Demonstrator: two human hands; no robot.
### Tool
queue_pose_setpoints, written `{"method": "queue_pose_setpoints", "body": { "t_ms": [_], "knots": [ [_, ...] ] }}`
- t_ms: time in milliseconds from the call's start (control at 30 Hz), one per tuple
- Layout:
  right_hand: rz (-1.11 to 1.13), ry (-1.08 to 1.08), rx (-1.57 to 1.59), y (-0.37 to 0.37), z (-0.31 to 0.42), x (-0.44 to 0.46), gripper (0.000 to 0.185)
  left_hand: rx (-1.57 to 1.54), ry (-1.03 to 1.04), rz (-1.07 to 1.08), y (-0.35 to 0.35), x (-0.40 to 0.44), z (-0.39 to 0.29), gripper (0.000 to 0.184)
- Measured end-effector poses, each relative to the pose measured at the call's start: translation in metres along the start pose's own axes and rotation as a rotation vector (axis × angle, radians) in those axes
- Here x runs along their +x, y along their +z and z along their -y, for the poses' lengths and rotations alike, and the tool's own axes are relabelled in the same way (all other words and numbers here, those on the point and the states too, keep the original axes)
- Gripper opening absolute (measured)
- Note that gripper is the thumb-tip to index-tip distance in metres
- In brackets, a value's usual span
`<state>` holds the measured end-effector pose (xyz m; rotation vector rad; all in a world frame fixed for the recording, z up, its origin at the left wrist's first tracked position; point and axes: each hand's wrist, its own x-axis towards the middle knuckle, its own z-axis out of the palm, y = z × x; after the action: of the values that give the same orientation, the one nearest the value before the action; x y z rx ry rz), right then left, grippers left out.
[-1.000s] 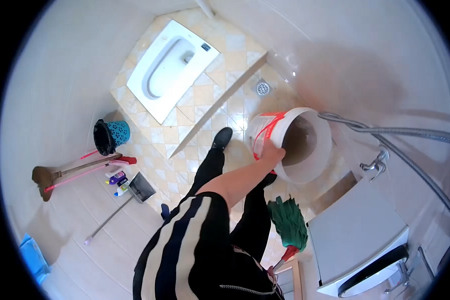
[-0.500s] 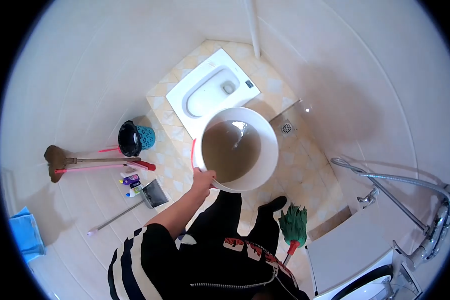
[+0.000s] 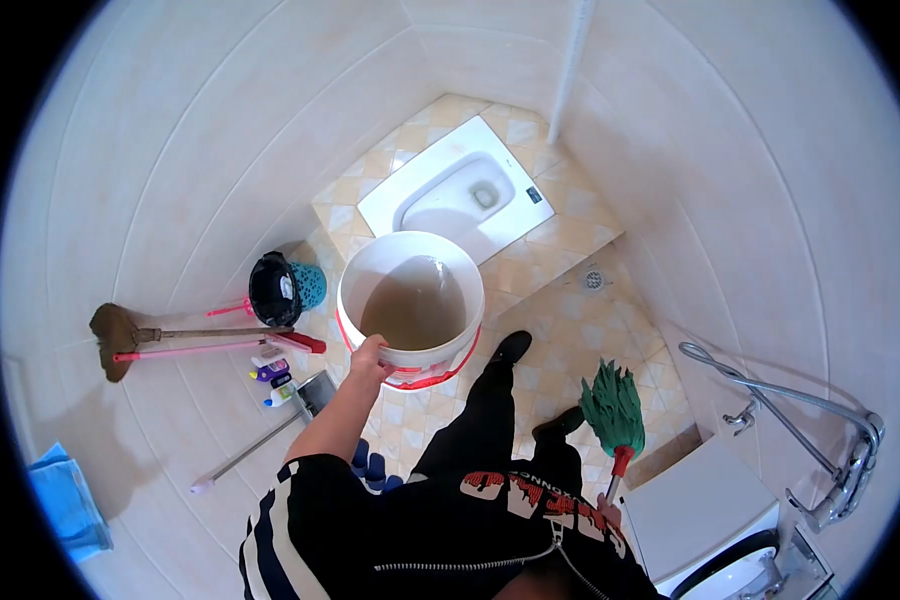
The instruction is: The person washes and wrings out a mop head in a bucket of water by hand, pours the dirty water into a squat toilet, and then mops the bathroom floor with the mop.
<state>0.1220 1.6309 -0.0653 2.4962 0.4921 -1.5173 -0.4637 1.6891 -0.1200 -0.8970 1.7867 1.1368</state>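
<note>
My left hand (image 3: 370, 360) grips the near-left rim of a white bucket (image 3: 368, 268) with red trim. Murky brownish water (image 3: 415, 312) covers its inside, and light glints on the surface. The bucket is held up over the floor, just in front of the white squat toilet (image 3: 448, 150). At my right side, my right hand (image 3: 610, 513) shows only in part, closed round the handle of a mop. The mop's green strip head (image 3: 613, 405) points up and away from me, above a red collar.
Along the left wall are a bin (image 3: 310, 286) with a black bag, a broom (image 3: 118, 338), cleaner bottles (image 3: 278, 385) and a dustpan (image 3: 317, 392). To the right are a floor drain (image 3: 594, 281), a shower hose (image 3: 760, 383) and a white cabinet (image 3: 705, 510). Blue slippers (image 3: 370, 465) lie near my legs.
The bucket has shifted left in the view, off the step toward me, and shows more of its side. The mop head has risen, and my right hand has come into view. One foot has moved forward.
</note>
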Motion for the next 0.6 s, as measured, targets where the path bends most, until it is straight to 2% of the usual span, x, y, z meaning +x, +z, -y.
{"method": "queue_pose_setpoints", "body": {
  "t_ms": [200,600],
  "knots": [
    [0.054,-0.051,-0.023,0.000,0.037,-0.028,0.042,-0.212,-0.080,0.055,-0.009,0.018,-0.023,0.035],
    [0.066,-0.012,-0.151,0.013,0.061,-0.038,0.038,-0.051,-0.014,0.076,0.034,0.044,-0.081,0.040]
  ]
}}
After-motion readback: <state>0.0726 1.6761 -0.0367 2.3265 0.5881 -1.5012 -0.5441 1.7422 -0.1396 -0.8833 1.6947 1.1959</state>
